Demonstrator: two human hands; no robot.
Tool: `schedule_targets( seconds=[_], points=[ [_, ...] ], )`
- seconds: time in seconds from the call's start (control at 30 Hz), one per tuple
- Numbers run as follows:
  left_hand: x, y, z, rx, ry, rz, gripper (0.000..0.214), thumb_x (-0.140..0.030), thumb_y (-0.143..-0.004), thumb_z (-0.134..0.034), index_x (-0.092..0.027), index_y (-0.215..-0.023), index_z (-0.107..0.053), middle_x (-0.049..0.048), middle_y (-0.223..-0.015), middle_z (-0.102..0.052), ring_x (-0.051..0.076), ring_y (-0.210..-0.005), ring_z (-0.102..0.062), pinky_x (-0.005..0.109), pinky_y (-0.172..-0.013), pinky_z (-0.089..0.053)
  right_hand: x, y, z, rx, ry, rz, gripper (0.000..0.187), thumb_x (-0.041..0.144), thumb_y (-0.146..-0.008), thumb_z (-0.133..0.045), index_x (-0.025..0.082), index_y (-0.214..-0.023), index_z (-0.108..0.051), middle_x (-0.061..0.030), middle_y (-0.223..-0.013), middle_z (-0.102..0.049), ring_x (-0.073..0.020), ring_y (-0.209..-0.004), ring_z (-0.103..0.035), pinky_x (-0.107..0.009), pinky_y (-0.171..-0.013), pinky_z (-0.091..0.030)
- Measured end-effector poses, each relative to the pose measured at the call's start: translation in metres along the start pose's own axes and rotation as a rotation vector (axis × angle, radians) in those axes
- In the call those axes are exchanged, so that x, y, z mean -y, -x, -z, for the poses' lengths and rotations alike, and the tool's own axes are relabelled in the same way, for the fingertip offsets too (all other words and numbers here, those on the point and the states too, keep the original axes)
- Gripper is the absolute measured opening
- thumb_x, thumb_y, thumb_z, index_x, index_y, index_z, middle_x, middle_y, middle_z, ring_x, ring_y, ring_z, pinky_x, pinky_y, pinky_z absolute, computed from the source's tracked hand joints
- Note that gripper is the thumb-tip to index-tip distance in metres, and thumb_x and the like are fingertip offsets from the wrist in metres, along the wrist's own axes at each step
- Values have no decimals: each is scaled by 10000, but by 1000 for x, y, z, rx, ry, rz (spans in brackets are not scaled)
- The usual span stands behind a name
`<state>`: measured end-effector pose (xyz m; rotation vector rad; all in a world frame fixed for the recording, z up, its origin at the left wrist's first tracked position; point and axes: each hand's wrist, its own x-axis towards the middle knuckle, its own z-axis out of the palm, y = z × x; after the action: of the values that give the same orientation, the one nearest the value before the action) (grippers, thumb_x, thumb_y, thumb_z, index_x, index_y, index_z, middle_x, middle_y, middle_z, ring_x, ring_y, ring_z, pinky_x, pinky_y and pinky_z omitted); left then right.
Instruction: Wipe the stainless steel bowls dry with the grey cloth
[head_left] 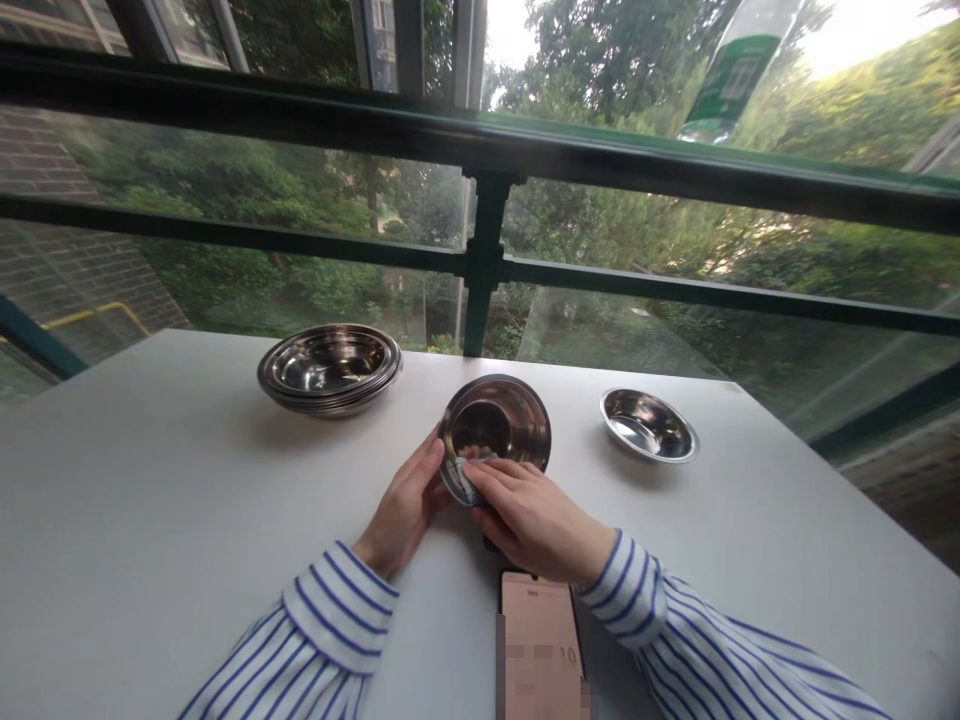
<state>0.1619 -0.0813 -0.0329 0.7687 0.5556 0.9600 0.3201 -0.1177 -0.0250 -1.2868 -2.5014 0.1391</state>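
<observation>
A shiny metal bowl point(529, 415) is tilted toward me at the middle of the white table point(225, 520). My left hand point(405, 500) grips its left rim, the thumb along the outside edge. In my right hand point(532, 510) a light patterned cloth point(466, 482) is pressed against the bowl's near inner wall and rim. Most of the cloth is hidden under the fingers. To the right a single shallow metal bowl point(651, 428) sits apart from both hands. A stack of several metal bowls point(330, 375) stands at the back left.
A phone point(538, 630) with a lit screen lies in front of me, below my right wrist. Behind the table's far edge runs a dark green railing point(484, 250) with glass panels. A bottle with a green label point(735, 80) stands on the top rail at the right.
</observation>
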Motion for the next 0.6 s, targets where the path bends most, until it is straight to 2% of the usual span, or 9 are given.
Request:
schedule_targets(
  seconds=[0.1,0.23,0.4,0.6],
  points=[
    [1,-1,-1,24,19,-13,455,-355,-824,-504,-231,-1262,-486,69,-1203,-597,245,-1091,-537,365,-911,-413,1,0,-1,-9,-32,-28,393,248,-864,-436,125,-1234,-395,-138,-1177,-553,-222,-1085,-493,-368,-878,-418],
    [2,-3,-1,-1,12,-49,470,-352,-820,-514,-224,-1271,-475,73,-1195,-601,247,-1077,-545,366,-900,-426,2,0,-1,2,-52,-54,361,259,-865,-442,112,-1194,-415,-137,-1145,-567,-225,-1070,-499,-376,-879,-417],
    [2,-2,1,-95,-22,-41,449,-366,-802,-535,-203,-1220,-531,82,-1117,-644,259,-1045,-564,375,-860,-460,1,2,7,56,1,-42,342,335,-874,-444,140,-1153,-476,-115,-1169,-561,-224,-1096,-490,-372,-899,-402],
    [4,-2,-1,-108,-3,-47,379,-368,-804,-530,-188,-1131,-598,77,-1059,-670,249,-1012,-582,369,-842,-474,1,2,12,93,30,-51,314,277,-887,-397,158,-1161,-492,-81,-1134,-589,-209,-1098,-489,-369,-920,-372]
  ],
)
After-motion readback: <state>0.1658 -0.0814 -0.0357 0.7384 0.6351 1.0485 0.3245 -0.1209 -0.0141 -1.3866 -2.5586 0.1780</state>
